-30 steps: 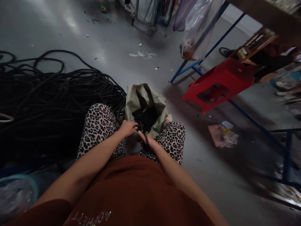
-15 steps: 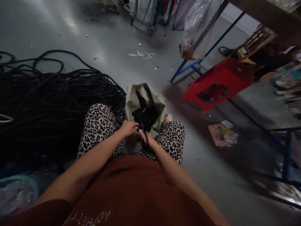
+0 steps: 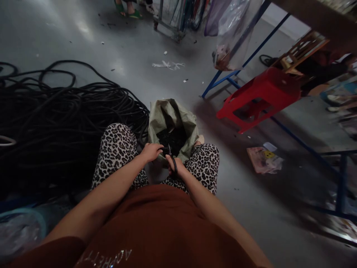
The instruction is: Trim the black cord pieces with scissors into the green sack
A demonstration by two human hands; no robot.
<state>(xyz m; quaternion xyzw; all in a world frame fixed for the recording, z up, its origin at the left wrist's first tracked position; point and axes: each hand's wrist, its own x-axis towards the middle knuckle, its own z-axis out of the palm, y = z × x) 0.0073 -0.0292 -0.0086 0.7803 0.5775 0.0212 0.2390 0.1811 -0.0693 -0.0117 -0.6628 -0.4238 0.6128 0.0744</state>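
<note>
The person sat with both knees apart, and a green woven sack (image 3: 172,115) stood open on the floor between them. All positions below are given relative to this sack.

The left hand (image 3: 151,152) was at the near rim of the sack, on its left side. Its fingers were curled closed around a thin black tube end (image 3: 162,149) that ran toward the right hand. The right hand (image 3: 176,166) was at the near rim just to the right of centre, closed through the black handle loop of a pair of scissors (image 3: 171,158). The scissor blades pointed up toward the sack mouth and met the tube end just beside the left fingertips. How far apart the blades stood could not be determined.

The sack mouth held a dark mass of small black pieces (image 3: 173,138).

To the left of the sack, a large pile of black hose (image 3: 55,111) lay coiled on the floor, touching the left knee. To the right of the sack and well apart from it, a red plastic stool (image 3: 259,96) lay tilted against a blue metal frame (image 3: 223,80). A crumpled printed packet (image 3: 263,159) lay on the floor nearer the viewer than the stool.
</note>
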